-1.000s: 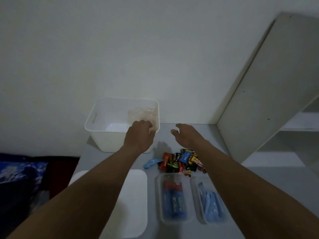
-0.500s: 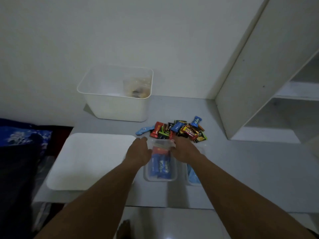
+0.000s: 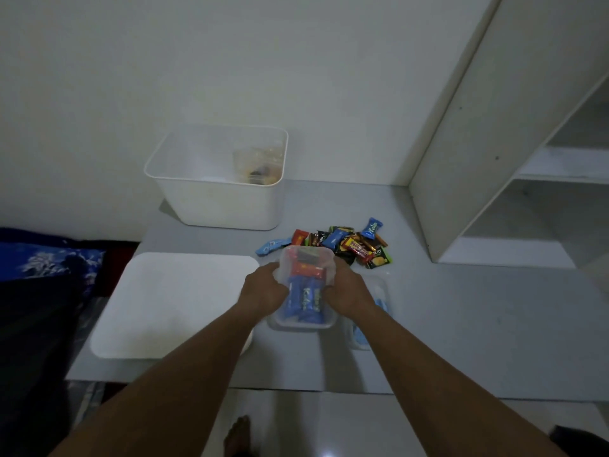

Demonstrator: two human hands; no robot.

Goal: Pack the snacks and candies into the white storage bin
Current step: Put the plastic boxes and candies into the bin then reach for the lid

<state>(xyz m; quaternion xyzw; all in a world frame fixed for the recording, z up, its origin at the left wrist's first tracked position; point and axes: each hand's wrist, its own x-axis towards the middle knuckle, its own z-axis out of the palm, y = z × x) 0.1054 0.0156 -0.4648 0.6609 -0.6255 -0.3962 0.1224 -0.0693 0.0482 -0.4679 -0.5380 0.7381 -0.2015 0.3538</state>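
Observation:
The white storage bin (image 3: 227, 206) stands at the back of the grey table, with a clear container of snacks (image 3: 258, 163) inside at its right end. Between my hands is a clear plastic box (image 3: 304, 258) filled with blue and red snack bars, tilted up at its far end. My left hand (image 3: 263, 291) grips its left side and my right hand (image 3: 346, 291) grips its right side. A pile of loose wrapped candies (image 3: 349, 245) lies just beyond the box. A second clear box with blue packets (image 3: 382, 301) sits to the right, partly hidden by my right arm.
The bin's flat white lid (image 3: 171, 301) lies on the table to the left. A white shelf unit (image 3: 514, 153) rises on the right. Dark blue fabric (image 3: 43, 275) lies off the table's left edge. The table's front edge runs under my forearms.
My hands came back from the bin to the clear box of snack bars, took hold of both its sides, and its far end has risen off the table.

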